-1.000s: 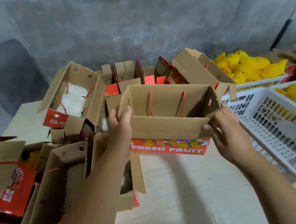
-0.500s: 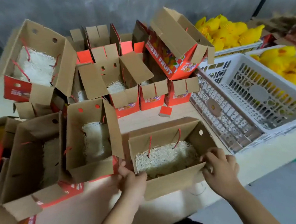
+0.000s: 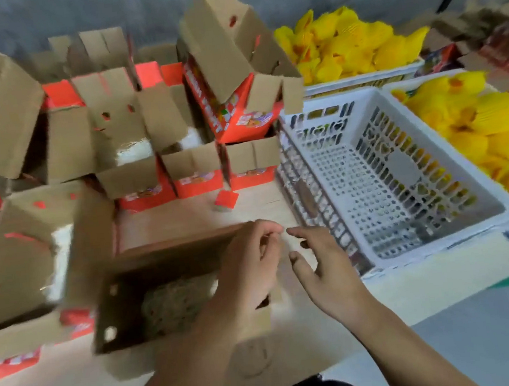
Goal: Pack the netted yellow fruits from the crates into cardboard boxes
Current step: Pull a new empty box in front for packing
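An open cardboard box with shredded paper filling stands on the table near its front edge. My left hand hovers over the box's right end, fingers loosely curled, holding nothing. Just right of it, my right hand has relaxed, spread fingers and is empty too. Netted yellow fruits fill a white crate at the right. More netted yellow fruits lie in another crate at the back. The image is blurred by motion.
An empty white plastic crate sits right of my hands. Several open cardboard boxes with red printed sides crowd the left and back of the table. A small red cardboard scrap lies on the table. Grey floor shows at lower right.
The box has come down from in front of me to the table's near edge. Both hands have let go of its sides and shifted right, towards the crates.
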Available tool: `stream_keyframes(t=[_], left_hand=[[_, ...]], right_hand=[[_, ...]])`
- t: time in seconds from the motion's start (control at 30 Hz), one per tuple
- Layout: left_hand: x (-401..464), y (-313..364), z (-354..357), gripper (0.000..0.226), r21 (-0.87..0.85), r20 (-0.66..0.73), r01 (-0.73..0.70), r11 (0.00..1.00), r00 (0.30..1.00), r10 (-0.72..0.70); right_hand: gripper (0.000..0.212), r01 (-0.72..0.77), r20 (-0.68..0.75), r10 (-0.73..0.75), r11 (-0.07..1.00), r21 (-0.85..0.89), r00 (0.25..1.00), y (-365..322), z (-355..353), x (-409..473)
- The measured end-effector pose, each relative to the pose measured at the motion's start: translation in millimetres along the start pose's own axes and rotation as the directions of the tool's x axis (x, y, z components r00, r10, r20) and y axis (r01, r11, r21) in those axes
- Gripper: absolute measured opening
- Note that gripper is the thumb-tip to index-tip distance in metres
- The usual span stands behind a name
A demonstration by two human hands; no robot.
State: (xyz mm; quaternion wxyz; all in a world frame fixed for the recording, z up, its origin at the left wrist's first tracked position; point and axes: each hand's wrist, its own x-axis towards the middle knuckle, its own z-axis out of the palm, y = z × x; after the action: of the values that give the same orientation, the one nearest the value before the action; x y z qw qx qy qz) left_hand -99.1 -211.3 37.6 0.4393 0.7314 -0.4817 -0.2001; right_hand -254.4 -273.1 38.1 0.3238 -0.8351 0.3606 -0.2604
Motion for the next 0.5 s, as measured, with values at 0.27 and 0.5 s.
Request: stream_keyframes(t=[0.27, 0.5], left_hand=[[90.2, 94.1, 142.9, 0.017, 0.032, 0.234, -0.195, 0.98, 0.955, 0.182], [107.3, 89.9, 189.5, 0.027, 0.484, 0.327, -0.268, 0.833, 0.938, 0.112]], right_hand=[[0.031, -0.159, -0.303, 0.116, 0.98, -0.121, 0.946, 136.6, -177.7, 56.3], [0.07, -0.583, -0.395, 0.437, 0.691, -0.428, 0.808, 258.1, -316.3, 103.8]])
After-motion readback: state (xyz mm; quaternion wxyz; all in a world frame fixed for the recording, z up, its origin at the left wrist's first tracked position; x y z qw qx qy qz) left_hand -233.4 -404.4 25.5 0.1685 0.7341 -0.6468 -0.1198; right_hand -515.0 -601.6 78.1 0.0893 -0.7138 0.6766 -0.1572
